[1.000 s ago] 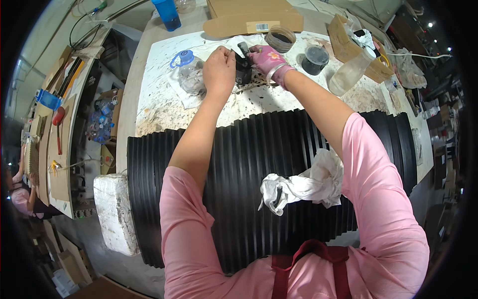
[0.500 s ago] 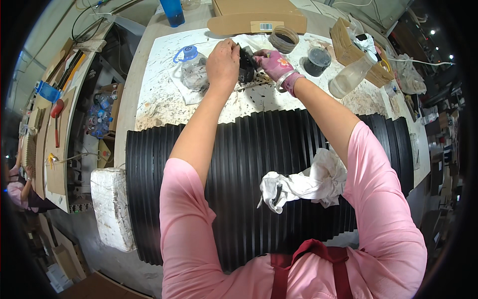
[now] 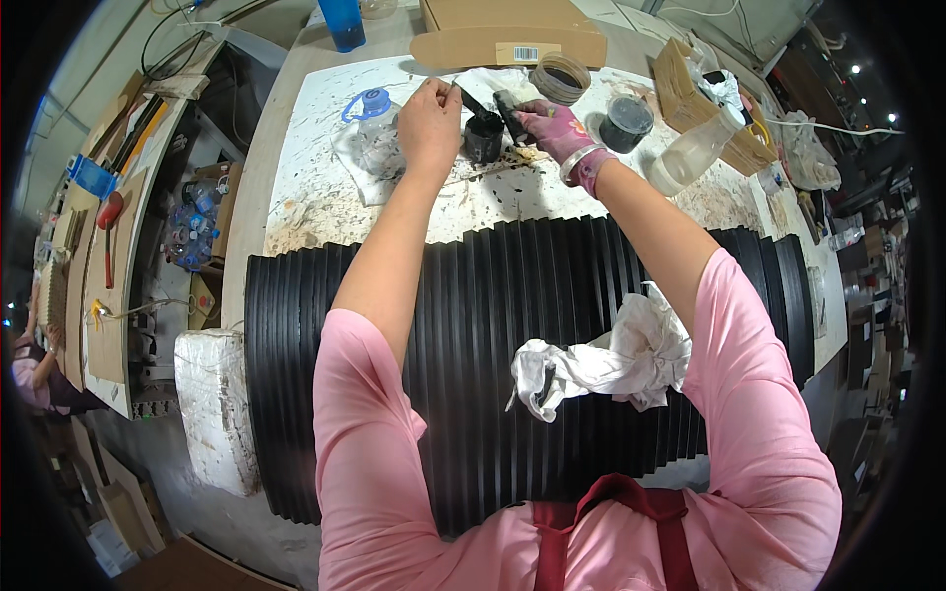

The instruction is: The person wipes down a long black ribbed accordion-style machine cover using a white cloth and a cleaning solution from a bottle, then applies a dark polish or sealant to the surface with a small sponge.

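My bare left hand (image 3: 431, 128) pinches a dark flat stick (image 3: 470, 99) whose lower end reaches into a small black cup (image 3: 483, 138) smeared with black paste. In a pink flowered glove, my right hand (image 3: 560, 133) grips a dark oblong piece (image 3: 509, 116) just right of the cup; its exact kind is not clear. Below both hands, a wide row of black ribbed strips (image 3: 473, 315) lies side by side across the near part of the table. A crumpled white cloth (image 3: 641, 345) rests on the strips near my right arm.
A clear bottle with a blue cap (image 3: 374, 138) stands left of my left hand. Beyond my right hand are an open round tub (image 3: 562, 79), a jar of black stuff (image 3: 627, 122) and a tilted clear bottle (image 3: 700, 153). A cardboard box (image 3: 507, 30) sits at the back.
My hands have moved apart a little. My right hand has drawn right with the dark piece, leaving the cup and the stick in plain sight.
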A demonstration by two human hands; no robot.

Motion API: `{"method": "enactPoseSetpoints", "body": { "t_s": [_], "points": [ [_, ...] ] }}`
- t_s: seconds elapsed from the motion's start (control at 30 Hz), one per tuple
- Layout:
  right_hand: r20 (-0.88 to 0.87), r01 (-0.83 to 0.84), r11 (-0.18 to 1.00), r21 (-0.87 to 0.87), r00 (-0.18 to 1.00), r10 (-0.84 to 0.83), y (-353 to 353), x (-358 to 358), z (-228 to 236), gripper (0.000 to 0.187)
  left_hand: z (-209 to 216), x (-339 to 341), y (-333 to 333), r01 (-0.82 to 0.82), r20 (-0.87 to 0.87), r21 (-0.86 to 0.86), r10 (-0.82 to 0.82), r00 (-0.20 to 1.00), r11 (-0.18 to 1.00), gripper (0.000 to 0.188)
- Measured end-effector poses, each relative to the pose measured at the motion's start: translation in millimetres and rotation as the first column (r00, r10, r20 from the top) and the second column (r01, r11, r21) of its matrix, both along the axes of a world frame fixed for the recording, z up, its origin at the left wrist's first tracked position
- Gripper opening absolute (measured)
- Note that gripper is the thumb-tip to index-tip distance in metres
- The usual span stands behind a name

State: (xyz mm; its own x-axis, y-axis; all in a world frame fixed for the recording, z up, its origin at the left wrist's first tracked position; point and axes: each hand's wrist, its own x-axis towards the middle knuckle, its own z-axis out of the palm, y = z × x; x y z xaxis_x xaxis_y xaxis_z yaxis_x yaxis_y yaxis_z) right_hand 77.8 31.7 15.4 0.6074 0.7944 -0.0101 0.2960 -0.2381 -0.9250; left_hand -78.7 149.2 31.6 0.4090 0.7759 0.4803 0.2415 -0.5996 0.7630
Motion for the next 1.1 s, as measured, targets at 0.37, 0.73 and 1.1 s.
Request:
{"method": "enactPoseSetpoints", "body": {
  "t_s": [0.37, 0.73, 1.1],
  "points": [
    [0.211, 0.182, 0.983, -0.037, 0.963, -0.170, 30.8, -24.2, 31.5, 0.047, -3.3, -2.5, -14.4, 0.075, -0.022, 0.209, -0.072, 0.997, 0.975, 0.019],
    [0.147, 0.170, 0.985, -0.007, 0.975, -0.168, 29.3, -18.5, 14.8, 0.040, -8.0, 1.3, -23.0, 0.054, -0.072, 0.220, -0.039, 0.997, 0.974, 0.015],
    [-0.372, -0.004, 1.000, 0.020, 0.928, 0.011, -3.4, -9.0, 14.8, 0.024, -0.4, -7.0, -15.3, 0.042, 0.006, 0.200, -0.044, 0.999, 0.979, 0.018]
  ]
}}
